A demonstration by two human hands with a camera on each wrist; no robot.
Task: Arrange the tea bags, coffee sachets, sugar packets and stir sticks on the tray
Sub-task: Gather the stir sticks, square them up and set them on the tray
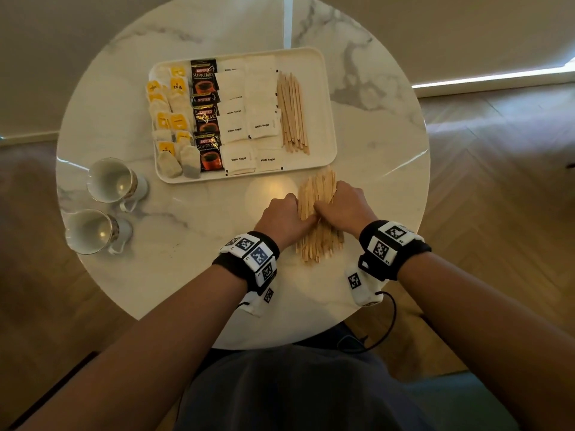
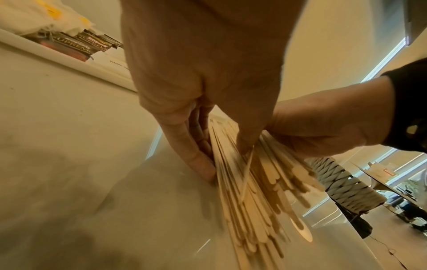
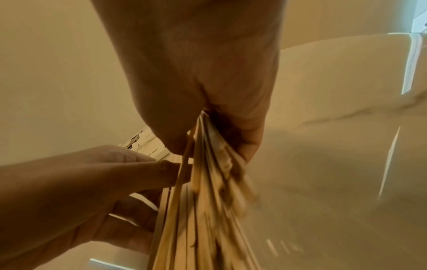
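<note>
Head view shows a loose bundle of thin pale wooden stir sticks (image 1: 320,219) lying on the round white marble desk (image 1: 193,275) just in front of the white rectangular tray (image 1: 326,119), with fingers of the left hand (image 1: 281,220) and right hand (image 1: 342,206) curled around it from both sides.

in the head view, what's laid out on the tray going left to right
tea bags → coffee sachets → sugar packets → stir sticks, then a bare strip of tray at its right edge.
</note>
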